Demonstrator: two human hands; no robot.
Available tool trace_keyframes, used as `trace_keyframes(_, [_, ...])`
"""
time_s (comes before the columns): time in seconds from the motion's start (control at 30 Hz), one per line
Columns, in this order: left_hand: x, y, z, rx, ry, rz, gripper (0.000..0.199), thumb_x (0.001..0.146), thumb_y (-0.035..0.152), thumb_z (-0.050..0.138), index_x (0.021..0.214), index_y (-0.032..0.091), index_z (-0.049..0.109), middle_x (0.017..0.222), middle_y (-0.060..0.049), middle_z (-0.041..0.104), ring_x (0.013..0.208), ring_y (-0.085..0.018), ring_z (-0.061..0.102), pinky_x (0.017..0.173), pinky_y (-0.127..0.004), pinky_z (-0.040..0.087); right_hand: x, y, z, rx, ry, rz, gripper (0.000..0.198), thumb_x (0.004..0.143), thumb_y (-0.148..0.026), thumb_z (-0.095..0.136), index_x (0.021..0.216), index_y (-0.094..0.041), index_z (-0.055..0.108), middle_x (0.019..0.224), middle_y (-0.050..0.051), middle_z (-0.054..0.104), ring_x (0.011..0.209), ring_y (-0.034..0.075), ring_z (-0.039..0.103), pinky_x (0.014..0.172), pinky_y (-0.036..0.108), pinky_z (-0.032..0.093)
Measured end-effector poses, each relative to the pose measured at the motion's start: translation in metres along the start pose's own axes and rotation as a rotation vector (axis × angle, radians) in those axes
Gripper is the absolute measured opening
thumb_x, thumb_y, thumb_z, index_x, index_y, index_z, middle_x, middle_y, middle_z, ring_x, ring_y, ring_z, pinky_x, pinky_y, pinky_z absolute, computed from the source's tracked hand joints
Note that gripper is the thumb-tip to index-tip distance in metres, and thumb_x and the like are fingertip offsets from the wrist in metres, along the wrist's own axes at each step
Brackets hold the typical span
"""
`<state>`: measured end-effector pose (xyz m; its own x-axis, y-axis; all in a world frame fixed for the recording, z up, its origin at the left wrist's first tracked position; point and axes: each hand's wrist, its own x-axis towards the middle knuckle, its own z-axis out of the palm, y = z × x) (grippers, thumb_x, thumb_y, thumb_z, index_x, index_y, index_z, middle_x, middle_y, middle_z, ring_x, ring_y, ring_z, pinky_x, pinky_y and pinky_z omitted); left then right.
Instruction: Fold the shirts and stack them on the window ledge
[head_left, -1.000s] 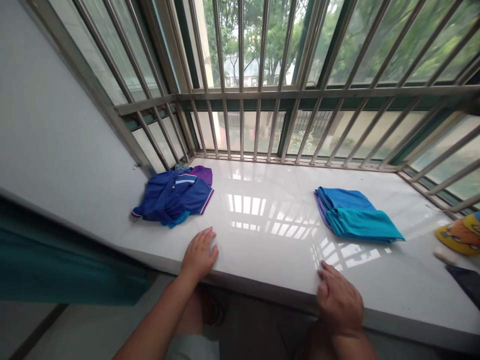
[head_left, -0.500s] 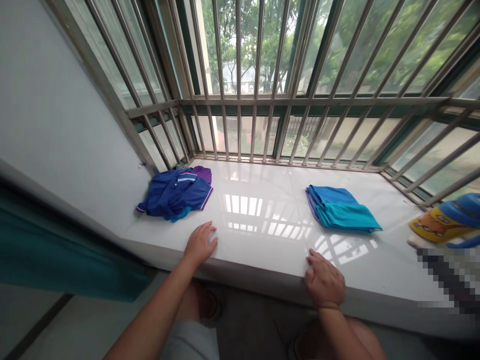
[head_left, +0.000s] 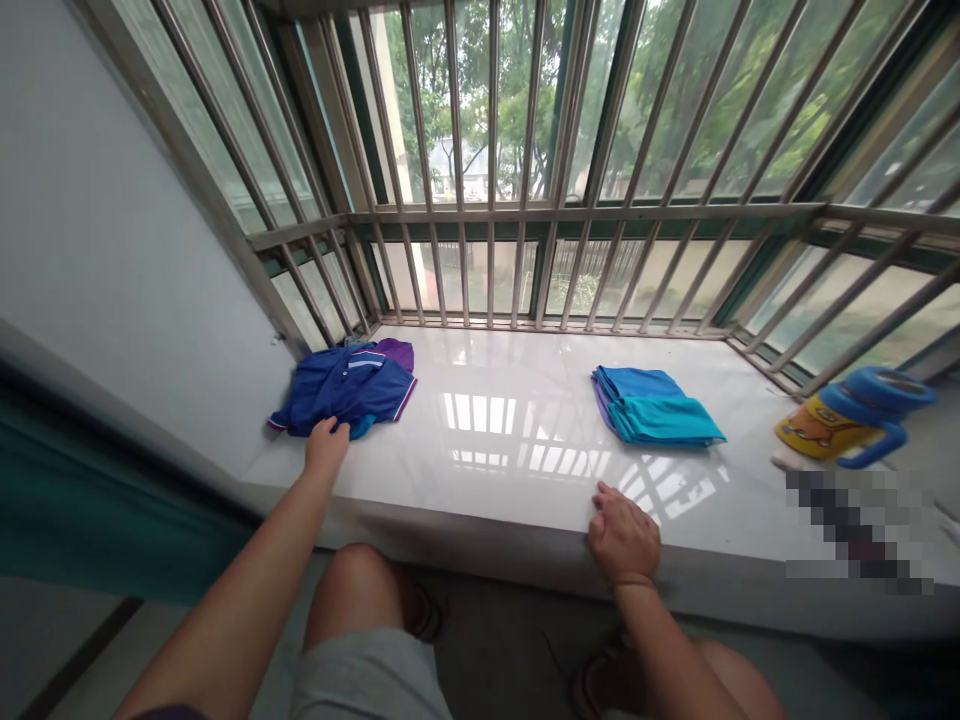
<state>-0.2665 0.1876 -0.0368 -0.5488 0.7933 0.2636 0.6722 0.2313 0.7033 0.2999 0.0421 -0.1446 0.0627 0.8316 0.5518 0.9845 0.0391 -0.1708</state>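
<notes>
At the far left, a teal curtain (head_left: 97, 500) hangs below a white wall (head_left: 97, 220). Beside the wall, at the left end of a glossy white windowsill (head_left: 465, 495), lies a rumpled dark-blue polo-style shirt (head_left: 322, 390) with red-and-white sleeve trim and a pale striped band. A purple cloth (head_left: 396, 352) shows from under its far side, and a bright-blue cloth (head_left: 364, 427) from under its near side.

The left hand (head_left: 328, 447) reaches to the near edge of this heap, fingers bent and their tips at the fabric — whether they have hold of it, I cannot tell. Right of it, grey shorts (head_left: 367, 670) and a bare knee show below the sill. Metal bars (head_left: 491, 270) run along the far side, with trees beyond the glass.

Farther right, the right hand (head_left: 624, 535) rests at the sill's near edge, fingers loosely bent and slightly parted, gripping nothing that can be seen. Beyond it lies a neat folded stack: blue cloth (head_left: 637, 380) on the far side, teal cloth (head_left: 664, 420) on the near side. At the right end stands a yellow drinking bottle (head_left: 829, 425) with a blue top and handle — near it, a pixelated patch hides some dark object.
</notes>
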Motion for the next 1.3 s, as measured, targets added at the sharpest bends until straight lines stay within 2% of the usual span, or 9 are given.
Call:
trace_keyframes(0.13, [-0.003,0.033,-0.005,-0.276,0.028,-0.061,0.057,0.094,0.036,0.049,0.139,0.010,0.073,0.139,-0.016,0.076,0.132,-0.029,0.069,0.115,-0.043,0.055,0.000,-0.001,0.001,0.003,0.076,-0.031,0.026,0.094,-0.021,0.054,0.110,-0.023,0.075,0.132,0.006,0.081,0.124,0.024,0.071,0.106,0.037,0.044])
trace_keyframes(0.3, [-0.106,0.096,-0.018,-0.885,-0.257,0.084,0.040,0.085,0.054,0.082,0.103,0.018,0.085,0.117,-0.010,0.081,0.116,-0.028,0.071,0.108,-0.038,0.053,-0.001,0.001,0.004,0.000,0.095,-0.058,0.025,0.094,-0.021,0.055,0.111,-0.023,0.074,0.133,0.006,0.080,0.125,0.025,0.070,0.106,0.038,0.043])
trace_keyframes(0.4, [-0.188,0.117,-0.025,-0.924,-0.542,0.152,0.043,0.083,0.058,0.087,0.070,0.019,0.075,0.082,-0.005,0.070,0.082,-0.020,0.063,0.078,-0.031,0.051,0.002,0.001,0.005,0.016,0.059,-0.016,0.025,0.096,-0.021,0.053,0.111,-0.023,0.074,0.135,0.008,0.080,0.126,0.026,0.070,0.107,0.039,0.045])
trace_keyframes(0.63, [-0.290,0.105,-0.066,-0.705,-0.927,0.100,0.046,0.083,0.051,0.088,0.069,0.021,0.055,0.070,0.001,0.053,0.068,-0.015,0.047,0.067,-0.029,0.038,-0.025,-0.038,-0.027,0.335,-0.192,-0.040,0.051,0.098,-0.030,0.057,0.147,-0.019,0.063,0.155,0.018,0.066,0.148,0.036,0.057,0.127,0.062,0.037])
trace_keyframes(0.7, [-0.299,0.097,-0.080,-0.680,-1.015,0.135,0.046,0.087,0.049,0.084,0.066,0.022,0.052,0.068,0.001,0.053,0.066,-0.017,0.047,0.067,-0.031,0.039,-0.048,-0.063,-0.042,0.535,-0.341,-0.129,0.075,0.088,-0.022,0.062,0.163,-0.022,0.052,0.168,0.017,0.052,0.157,0.035,0.048,0.130,0.061,0.036])
trace_keyframes(0.8, [-0.301,0.090,-0.098,-0.620,-1.131,0.229,0.040,0.091,0.047,0.080,0.066,0.024,0.057,0.067,-0.001,0.058,0.064,-0.019,0.051,0.066,-0.035,0.041,-0.075,-0.098,-0.060,0.767,-0.501,-0.138,0.074,0.076,-0.008,0.057,0.147,-0.028,0.069,0.167,0.012,0.055,0.155,0.031,0.051,0.127,0.053,0.045])
trace_keyframes(1.03, [-0.268,0.086,-0.134,-0.375,-1.082,0.285,0.024,0.095,0.047,0.077,0.080,0.028,0.074,0.080,-0.001,0.068,0.077,-0.023,0.062,0.076,-0.035,0.049,-0.065,-0.107,-0.099,1.008,-0.407,0.041,0.049,0.085,-0.012,0.053,0.125,-0.028,0.077,0.127,0.009,0.077,0.122,0.026,0.072,0.109,0.040,0.057])
trace_keyframes(1.13, [-0.252,0.080,-0.112,-0.472,-1.121,0.199,0.026,0.094,0.050,0.078,0.110,0.030,0.075,0.097,-0.002,0.071,0.091,-0.023,0.066,0.081,-0.032,0.054,-0.056,-0.097,-0.119,1.026,-0.404,0.091,0.038,0.091,-0.017,0.053,0.119,-0.027,0.076,0.114,0.006,0.078,0.107,0.023,0.075,0.095,0.032,0.060])
trace_keyframes(1.3, [-0.221,0.072,-0.011,-0.486,-0.685,0.130,0.054,0.096,0.040,0.066,0.148,0.023,0.059,0.148,-0.015,0.066,0.141,-0.032,0.060,0.121,-0.050,0.048,-0.057,-0.099,-0.140,0.988,-0.461,0.025,0.033,0.095,-0.018,0.051,0.118,-0.027,0.074,0.107,0.004,0.078,0.098,0.021,0.075,0.088,0.028,0.058])
